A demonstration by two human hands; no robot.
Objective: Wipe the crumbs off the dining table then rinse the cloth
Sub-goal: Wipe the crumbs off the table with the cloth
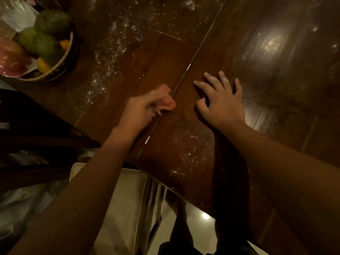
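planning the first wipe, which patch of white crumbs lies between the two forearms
The small patch of white crumbs just behind the right hand; the other, a long band, runs beside the woven fruit basket.

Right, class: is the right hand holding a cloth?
No, the right hand lies open with fingers spread on the table, holding nothing.

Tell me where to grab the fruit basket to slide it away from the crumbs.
Take the fruit basket by its woven rim on the side facing the crumbs, coming in low across the bare table. Mangoes are heaped in the middle, so the rim is likely the only free hold.
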